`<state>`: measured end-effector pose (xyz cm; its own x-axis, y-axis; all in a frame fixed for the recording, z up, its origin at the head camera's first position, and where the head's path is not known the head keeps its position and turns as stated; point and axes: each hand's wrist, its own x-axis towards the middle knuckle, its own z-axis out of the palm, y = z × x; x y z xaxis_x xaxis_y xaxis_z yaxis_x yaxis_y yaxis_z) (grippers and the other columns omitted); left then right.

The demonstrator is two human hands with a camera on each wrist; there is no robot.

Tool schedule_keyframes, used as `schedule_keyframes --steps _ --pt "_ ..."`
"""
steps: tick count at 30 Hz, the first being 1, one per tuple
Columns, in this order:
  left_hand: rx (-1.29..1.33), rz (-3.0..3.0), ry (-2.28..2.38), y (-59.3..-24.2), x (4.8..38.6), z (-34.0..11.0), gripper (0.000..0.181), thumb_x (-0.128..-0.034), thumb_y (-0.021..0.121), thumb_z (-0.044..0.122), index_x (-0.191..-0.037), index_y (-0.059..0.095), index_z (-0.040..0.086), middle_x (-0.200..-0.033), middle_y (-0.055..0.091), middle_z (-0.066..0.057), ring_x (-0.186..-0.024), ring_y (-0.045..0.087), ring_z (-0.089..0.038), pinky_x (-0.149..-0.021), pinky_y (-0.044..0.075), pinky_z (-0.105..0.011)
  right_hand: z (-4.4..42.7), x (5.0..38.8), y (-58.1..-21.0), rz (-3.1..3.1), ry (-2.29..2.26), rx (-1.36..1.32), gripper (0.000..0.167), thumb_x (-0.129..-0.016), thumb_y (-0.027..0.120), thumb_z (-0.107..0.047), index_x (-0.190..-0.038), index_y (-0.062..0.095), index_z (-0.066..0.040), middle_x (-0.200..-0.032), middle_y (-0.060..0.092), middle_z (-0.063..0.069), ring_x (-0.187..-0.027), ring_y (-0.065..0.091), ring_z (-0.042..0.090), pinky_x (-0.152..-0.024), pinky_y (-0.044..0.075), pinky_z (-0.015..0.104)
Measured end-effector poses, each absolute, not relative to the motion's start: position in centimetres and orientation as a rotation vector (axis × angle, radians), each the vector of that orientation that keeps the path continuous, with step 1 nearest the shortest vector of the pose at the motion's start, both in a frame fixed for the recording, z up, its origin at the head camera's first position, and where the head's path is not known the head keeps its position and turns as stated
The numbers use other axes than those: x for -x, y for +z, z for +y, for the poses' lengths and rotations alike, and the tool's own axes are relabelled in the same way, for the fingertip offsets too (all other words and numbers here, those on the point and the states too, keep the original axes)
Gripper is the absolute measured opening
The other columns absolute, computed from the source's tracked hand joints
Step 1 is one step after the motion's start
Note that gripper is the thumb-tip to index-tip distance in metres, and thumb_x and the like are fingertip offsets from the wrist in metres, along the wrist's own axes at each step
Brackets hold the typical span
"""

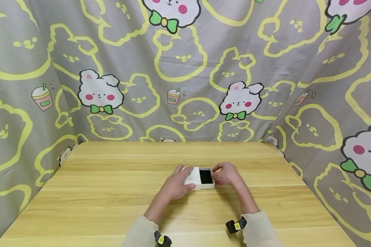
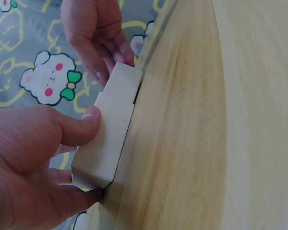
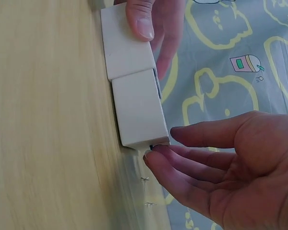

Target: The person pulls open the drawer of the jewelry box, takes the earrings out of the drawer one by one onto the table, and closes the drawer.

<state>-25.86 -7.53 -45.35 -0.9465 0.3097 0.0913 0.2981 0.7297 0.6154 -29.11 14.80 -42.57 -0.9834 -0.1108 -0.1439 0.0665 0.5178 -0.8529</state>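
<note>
A small white drawer-style box lies on the wooden table, its sleeve marked with dark script lettering. The inner tray sticks out of the sleeve's right end and shows a black interior. My left hand grips the sleeve, with the thumb on the near side wall in the left wrist view. At the tray's outer end, my right hand holds the end wall between thumb and fingers. A small dark bit, perhaps a pull tab, shows by those fingertips in the right wrist view; the fingers partly hide it.
The wooden table stretches out around both hands. Behind it and at both sides hangs a grey curtain with yellow outlines and cartoon rabbits. A black strap device sits at the right wrist, and another at the left.
</note>
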Motion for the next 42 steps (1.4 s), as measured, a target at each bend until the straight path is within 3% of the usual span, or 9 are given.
schedule_keyframes --steps 12,25,42 --pt "-0.515 2.911 1.019 -45.32 25.78 -7.53 0.063 -0.0938 0.073 0.029 -0.150 0.048 0.015 -0.151 0.042 -0.018 -0.112 0.059 -0.035 -0.097 0.048 -0.056 14.71 29.12 -42.80 2.747 -1.305 0.058 0.016 -0.080 0.070 0.002 -0.095 0.073 0.004 -0.071 0.072 0.011 -0.066 0.072 0.022 -0.062 0.059 0.032" --pt "-0.528 2.917 1.019 -45.44 25.77 -7.58 0.063 -0.0938 0.073 0.028 -0.149 0.048 0.013 -0.149 0.043 -0.019 -0.111 0.059 -0.035 -0.096 0.049 -0.056 14.45 29.08 -43.05 2.779 -1.292 0.049 0.015 -0.077 0.067 0.004 -0.091 0.074 0.003 -0.068 0.072 0.010 -0.062 0.072 0.022 -0.058 0.058 0.028" --pt "-0.532 2.921 1.016 -45.29 25.74 -7.58 0.063 -0.0939 0.073 0.028 -0.150 0.048 0.013 -0.150 0.042 -0.020 -0.113 0.059 -0.036 -0.097 0.049 -0.057 14.26 29.17 -42.95 2.758 -1.284 0.048 0.011 -0.080 0.068 0.004 -0.090 0.072 0.004 -0.073 0.072 0.009 -0.063 0.073 0.022 -0.060 0.059 0.030"
